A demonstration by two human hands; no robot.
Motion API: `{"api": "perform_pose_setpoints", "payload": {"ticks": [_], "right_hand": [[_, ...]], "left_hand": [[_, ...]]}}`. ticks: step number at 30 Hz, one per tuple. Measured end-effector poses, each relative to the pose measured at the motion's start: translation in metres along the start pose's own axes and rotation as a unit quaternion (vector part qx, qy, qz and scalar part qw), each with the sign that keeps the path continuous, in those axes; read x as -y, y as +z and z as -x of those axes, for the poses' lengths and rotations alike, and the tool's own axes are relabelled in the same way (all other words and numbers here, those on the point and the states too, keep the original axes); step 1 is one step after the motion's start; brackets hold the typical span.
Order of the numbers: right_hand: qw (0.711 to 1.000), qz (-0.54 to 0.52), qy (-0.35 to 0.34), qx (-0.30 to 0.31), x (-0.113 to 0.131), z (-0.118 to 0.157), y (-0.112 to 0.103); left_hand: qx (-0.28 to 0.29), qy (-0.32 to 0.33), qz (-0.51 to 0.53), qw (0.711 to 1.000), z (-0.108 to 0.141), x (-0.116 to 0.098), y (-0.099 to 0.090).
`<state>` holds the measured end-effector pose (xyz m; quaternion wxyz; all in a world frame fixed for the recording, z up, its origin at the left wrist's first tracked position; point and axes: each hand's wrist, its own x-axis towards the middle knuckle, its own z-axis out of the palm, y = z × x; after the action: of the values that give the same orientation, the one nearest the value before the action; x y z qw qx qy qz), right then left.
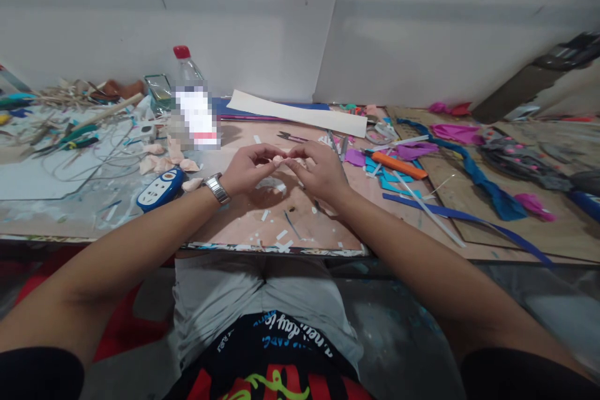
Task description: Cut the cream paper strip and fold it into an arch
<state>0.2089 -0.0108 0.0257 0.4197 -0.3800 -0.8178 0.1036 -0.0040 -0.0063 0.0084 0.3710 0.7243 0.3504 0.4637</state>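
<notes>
Held piece [277, 160] is pale peach, tool handle [398, 164] orange, bottle cap [181, 52] red, socket block [160, 190] blue and white, watch [217, 189] silver.

One head-worn camera looks forward and down from nearby onto the hands [323, 174] and table [229, 224].

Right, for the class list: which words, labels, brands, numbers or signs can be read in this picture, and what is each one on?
"new day": white lettering on the dark shirt; the word after it is unclear.
Blue letters on the shirt: too blurred to read.
Small white letters on the shirt: too small to read surely.
Screen before the bottle: pixelated, unreadable.
</notes>
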Motion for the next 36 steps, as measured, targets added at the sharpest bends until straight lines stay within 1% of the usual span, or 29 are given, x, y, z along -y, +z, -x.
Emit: {"api": "perform_pose_setpoints", "payload": {"ticks": [3,11,16,18,22,24,29,36], "right_hand": [[1.000,-0.002,-0.009,0.009,-0.0011,0.0001,-0.0005],[1.000,-0.004,-0.017,0.018,-0.0020,0.0009,0.0028],[1.000,-0.004,-0.020,0.017,-0.0036,0.0018,0.0037],[1.000,0.000,-0.020,0.017,-0.0036,0.0023,0.0037],[1.000,0.009,-0.016,0.016,-0.0030,0.0028,0.0038],[1.000,0.006,-0.013,0.017,-0.0023,0.0023,0.0035],[0.999,0.011,-0.017,0.034,-0.0002,-0.0002,0.0010],[0.999,0.020,-0.025,0.025,-0.0036,0.0005,0.0014]], "left_hand": [[-0.001,0.001,0.014,1.000,-0.0009,0.0040,-0.0004],[0.023,-0.004,0.061,0.998,-0.0003,0.0060,0.0004],[0.055,-0.022,0.109,0.992,0.0001,0.0025,0.0008],[0.063,-0.021,0.110,0.992,0.0007,0.0008,0.0015],[0.049,-0.019,0.085,0.995,0.0017,0.0001,0.0034],[0.050,-0.023,0.087,0.995,0.0016,0.0012,0.0039],[0.074,-0.020,0.130,0.989,0.0000,0.0041,0.0023],[0.099,-0.027,0.119,0.988,0.0001,0.0021,0.0017]]}}
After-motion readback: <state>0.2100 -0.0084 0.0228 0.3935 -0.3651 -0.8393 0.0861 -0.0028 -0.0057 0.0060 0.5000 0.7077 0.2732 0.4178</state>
